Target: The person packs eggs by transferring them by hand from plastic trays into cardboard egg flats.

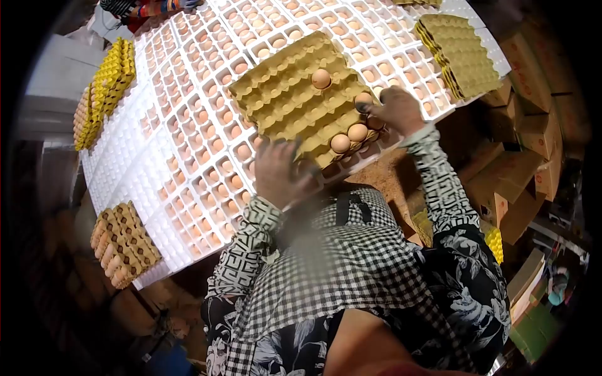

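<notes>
A pulp egg tray (291, 94) lies tilted across the white egg trays in front of me. One egg (321, 79) rests on its upper part, and two more eggs (348, 138) sit close together near its lower right edge. My right hand (401, 113) is at the tray's right side, fingers curled, its thumb against another egg (363, 99). At the near left corner of the pulp tray is my left hand (280, 170). Motion smears its fingers, so I cannot make out whether they grip the tray edge.
White trays (116, 169) cover the table, many cells filled with eggs (204, 182). Stacked pulp trays (458, 56) stand at the right, yellow trays (113, 81) at the left, and another pulp stack (125, 244) at the near left corner. Cardboard boxes (514, 169) are on the right. Another person's arm (160, 7) shows at the top.
</notes>
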{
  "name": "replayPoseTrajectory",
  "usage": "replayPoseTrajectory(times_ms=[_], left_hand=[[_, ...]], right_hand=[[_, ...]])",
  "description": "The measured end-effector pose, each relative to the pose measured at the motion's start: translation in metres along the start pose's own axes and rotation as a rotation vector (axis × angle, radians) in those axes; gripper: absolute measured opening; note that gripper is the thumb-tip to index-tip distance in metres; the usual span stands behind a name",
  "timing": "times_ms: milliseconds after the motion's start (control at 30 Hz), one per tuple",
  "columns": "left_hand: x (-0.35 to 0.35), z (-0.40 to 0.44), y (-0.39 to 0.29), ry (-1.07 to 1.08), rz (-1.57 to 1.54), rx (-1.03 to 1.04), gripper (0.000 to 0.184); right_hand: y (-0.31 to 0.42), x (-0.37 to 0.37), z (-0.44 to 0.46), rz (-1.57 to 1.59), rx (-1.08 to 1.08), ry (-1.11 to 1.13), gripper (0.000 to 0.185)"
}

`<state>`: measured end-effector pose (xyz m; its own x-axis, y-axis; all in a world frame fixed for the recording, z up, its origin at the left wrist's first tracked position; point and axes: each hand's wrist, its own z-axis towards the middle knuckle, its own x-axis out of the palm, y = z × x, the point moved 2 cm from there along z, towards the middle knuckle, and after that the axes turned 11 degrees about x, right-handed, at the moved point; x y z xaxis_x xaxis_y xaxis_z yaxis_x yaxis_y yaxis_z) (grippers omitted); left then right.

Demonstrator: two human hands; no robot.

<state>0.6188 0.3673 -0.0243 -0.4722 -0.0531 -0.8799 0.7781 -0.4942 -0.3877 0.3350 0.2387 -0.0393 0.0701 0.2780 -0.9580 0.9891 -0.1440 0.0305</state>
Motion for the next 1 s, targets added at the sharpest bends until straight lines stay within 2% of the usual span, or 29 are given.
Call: replayPoseTrajectory(times_ms=[33,67,100,133,167,200,233,300,333,367,433,500,533,567,600,633,667,700,800,833,900,933,967,1000], left_hand=[[-0.001,0.004,-0.012,0.148,0.068,0.015,0.060],[0.008,-0.002,-0.014,0.218,0.086,0.027,0.061],[0.016,-0.006,-0.014,0.253,0.073,-0.019,0.059],[0.015,-0.005,-0.014,0.228,0.063,-0.019,0.057],[0.013,-0.007,-0.012,0.200,0.051,-0.020,0.056],[0.010,-0.014,-0.006,0.099,0.004,-0.031,0.052],[0.008,-0.015,0.002,-0.074,-0.358,-0.115,0.045],[-0.006,-0.010,0.015,-0.365,-1.142,-0.562,0.037],[-0.027,0.007,-0.005,-0.417,-1.298,-0.627,0.035],[-0.013,0.006,0.016,-0.300,-1.199,-0.563,0.033],[-0.009,0.050,-0.017,0.097,-0.327,-0.253,0.036],[0.021,0.079,-0.045,0.519,0.156,-0.174,0.039],[0.044,0.084,-0.045,0.693,0.153,-0.195,0.036],[0.042,0.089,-0.046,0.675,0.112,-0.154,0.033],[0.039,0.095,-0.046,0.663,0.072,-0.116,0.031],[0.036,0.098,-0.045,0.651,0.034,-0.081,0.029],[0.036,0.098,-0.041,0.716,0.030,-0.112,0.031],[0.034,0.093,-0.033,0.588,-0.282,-0.246,0.033],[0.017,0.076,0.000,0.170,-1.268,-0.574,0.043],[0.013,0.075,0.002,0.034,-1.649,-0.647,0.047],[0.019,0.083,0.002,-0.045,-1.483,-0.539,0.045],[0.024,0.094,0.001,0.159,-1.342,-0.487,0.044],[0.030,0.104,-0.009,0.319,-0.872,-0.354,0.043],[0.033,0.117,-0.031,0.440,-0.391,-0.214,0.041]], right_hand=[[0.014,0.008,0.005,-0.068,-0.035,0.090,0.074],[0.016,0.008,0.006,-0.017,-0.071,0.009,0.072],[0.015,0.007,0.004,0.034,-0.101,-0.073,0.070],[0.003,0.004,0.005,0.180,-0.025,-0.032,0.064],[-0.018,0.005,0.004,0.476,-0.150,-0.103,0.051],[-0.041,0.007,0.005,0.921,-0.149,0.107,0.047],[-0.056,0.004,0.005,1.361,-0.138,0.328,0.046],[-0.074,-0.029,-0.028,1.702,-0.011,0.356,0.051],[-0.085,-0.028,-0.029,1.711,-0.051,0.350,0.052],[-0.096,-0.026,-0.028,1.720,-0.092,0.351,0.052],[-0.099,-0.017,-0.017,1.409,-0.093,0.341,0.038],[-0.072,-0.017,-0.019,0.449,-0.250,0.070,0.043],[-0.060,-0.007,-0.021,0.239,-0.211,0.029,0.048],[-0.045,0.004,-0.025,0.023,-0.167,-0.012,0.055],[-0.025,0.010,-0.022,-0.105,-0.047,0.126,0.059],[-0.017,0.007,-0.030,-0.109,-0.085,-0.046,0.057],[-0.021,0.008,-0.029,0.008,-0.119,-0.086,0.054],[-0.031,0.012,-0.027,0.127,-0.155,-0.122,0.051],[-0.072,0.021,-0.017,1.169,-0.209,0.147,0.036],[-0.082,0.008,-0.025,1.496,0.098,0.507,0.035],[-0.083,0.019,-0.028,1.774,-0.108,0.373,0.046],[-0.078,0.021,-0.018,2.278,-0.146,0.841,0.051],[-0.080,0.024,-0.020,2.343,-0.076,0.858,0.051],[-0.069,0.016,-0.025,2.288,-0.018,0.739,0.054]])
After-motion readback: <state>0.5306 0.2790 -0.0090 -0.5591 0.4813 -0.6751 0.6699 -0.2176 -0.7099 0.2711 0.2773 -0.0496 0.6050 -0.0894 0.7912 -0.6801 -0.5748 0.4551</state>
